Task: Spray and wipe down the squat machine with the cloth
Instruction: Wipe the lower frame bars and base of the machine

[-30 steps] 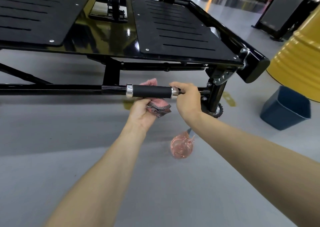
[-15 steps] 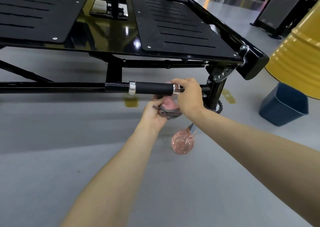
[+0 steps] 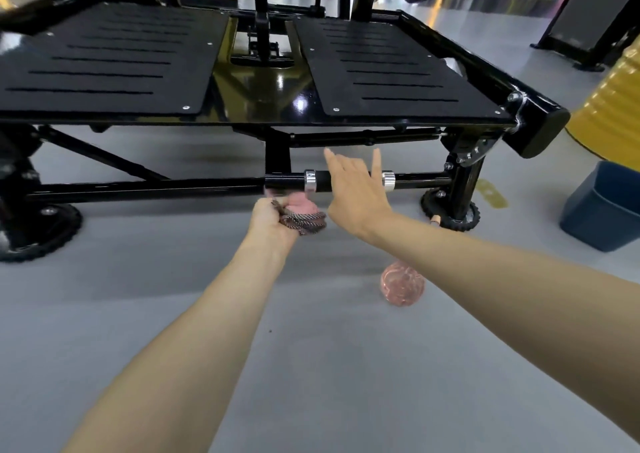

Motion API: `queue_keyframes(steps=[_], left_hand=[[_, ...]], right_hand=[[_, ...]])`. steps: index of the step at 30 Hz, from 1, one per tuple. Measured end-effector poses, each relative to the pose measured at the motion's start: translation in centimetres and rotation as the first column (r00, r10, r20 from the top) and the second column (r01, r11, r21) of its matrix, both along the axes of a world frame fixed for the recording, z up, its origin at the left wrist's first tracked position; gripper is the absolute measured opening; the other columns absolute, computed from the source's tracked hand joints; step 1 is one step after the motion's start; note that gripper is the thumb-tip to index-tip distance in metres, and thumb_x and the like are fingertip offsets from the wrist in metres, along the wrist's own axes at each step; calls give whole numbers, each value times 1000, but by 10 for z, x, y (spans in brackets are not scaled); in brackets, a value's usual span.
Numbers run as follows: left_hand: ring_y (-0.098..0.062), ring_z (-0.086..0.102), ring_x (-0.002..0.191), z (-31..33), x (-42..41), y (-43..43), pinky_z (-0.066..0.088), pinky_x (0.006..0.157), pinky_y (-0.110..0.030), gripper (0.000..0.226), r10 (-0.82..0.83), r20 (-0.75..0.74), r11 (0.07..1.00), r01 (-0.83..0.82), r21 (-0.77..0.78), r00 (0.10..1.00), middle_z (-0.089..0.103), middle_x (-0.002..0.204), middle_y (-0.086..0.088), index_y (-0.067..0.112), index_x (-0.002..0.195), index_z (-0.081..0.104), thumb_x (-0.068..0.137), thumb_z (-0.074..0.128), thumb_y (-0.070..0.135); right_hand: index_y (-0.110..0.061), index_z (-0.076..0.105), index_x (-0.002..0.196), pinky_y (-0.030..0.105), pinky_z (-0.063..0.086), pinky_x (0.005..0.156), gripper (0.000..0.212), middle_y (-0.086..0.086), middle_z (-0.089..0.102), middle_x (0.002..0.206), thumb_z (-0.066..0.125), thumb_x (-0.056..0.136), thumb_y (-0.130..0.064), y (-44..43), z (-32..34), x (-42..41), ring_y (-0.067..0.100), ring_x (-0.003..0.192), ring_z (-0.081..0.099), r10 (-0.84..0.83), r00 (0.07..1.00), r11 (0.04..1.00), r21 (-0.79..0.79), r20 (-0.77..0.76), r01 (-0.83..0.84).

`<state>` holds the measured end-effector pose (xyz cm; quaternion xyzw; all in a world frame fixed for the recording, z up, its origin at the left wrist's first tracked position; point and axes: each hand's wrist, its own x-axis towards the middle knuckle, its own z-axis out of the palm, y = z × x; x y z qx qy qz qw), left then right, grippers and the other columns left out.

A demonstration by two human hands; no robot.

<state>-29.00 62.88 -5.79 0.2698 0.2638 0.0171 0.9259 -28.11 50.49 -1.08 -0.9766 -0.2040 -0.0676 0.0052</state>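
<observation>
Your forearms reach forward over the grey floor [image 3: 173,279]. The pink spray bottle [image 3: 402,286] stands on that floor, nearer you than the squat machine's handle bar [image 3: 346,179], partly under your right forearm. Your left hand [image 3: 273,222] is clenched around the bunched pink cloth [image 3: 302,215], just below the bar's left silver collar [image 3: 310,180]. Your right hand [image 3: 356,193] is released, fingers spread, in front of the black grip; contact is unclear. Beyond the bar: the machine's two slotted black footplates [image 3: 388,71]. Right of the bar: a blue bin [image 3: 602,210] and a yellow drum [image 3: 616,106].
</observation>
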Motion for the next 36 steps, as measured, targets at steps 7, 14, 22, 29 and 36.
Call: queue_keyframes(steps=[7,14,22,29,36], left_hand=[[-23,60,83,7,-19,48,48,84,-37,42,156,28,986,-157,61,987,61,95,-8,17,95,56,88,27,-13],[-20,53,62,32,-13,33,48,55,-34,22,122,191,205,-213,955,974,57,73,-11,17,74,56,89,47,2],[-24,44,83,26,-1,-19,30,65,-33,28,-59,115,-512,-129,849,992,52,70,1,16,77,58,76,45,-9],[-20,36,77,-2,-9,43,42,57,-36,44,-387,308,-672,-494,552,869,66,98,2,9,96,67,64,64,-21],[-20,38,81,-17,-34,25,28,64,-27,27,-483,224,-719,-530,450,846,67,87,-6,5,77,70,80,42,4]], right_hand=[[-9,30,144,51,-12,115,64,5,50,129,49,84,-2,8,-1,6,27,125,40,14,999,1000,-2,-37,-14],[-13,53,117,48,-3,117,30,4,61,107,53,88,-6,13,-3,20,26,106,53,1,1000,999,-43,21,0],[-13,52,119,46,6,116,27,4,58,116,48,92,-10,8,-4,27,26,117,48,8,1000,1000,-16,-30,-9],[-15,55,118,45,9,115,27,5,59,113,52,92,-11,7,-7,29,28,112,49,15,1000,999,33,-11,-15],[-15,53,121,45,9,115,28,6,59,116,50,93,-14,8,-2,25,28,114,50,15,999,1000,16,-33,-15]])
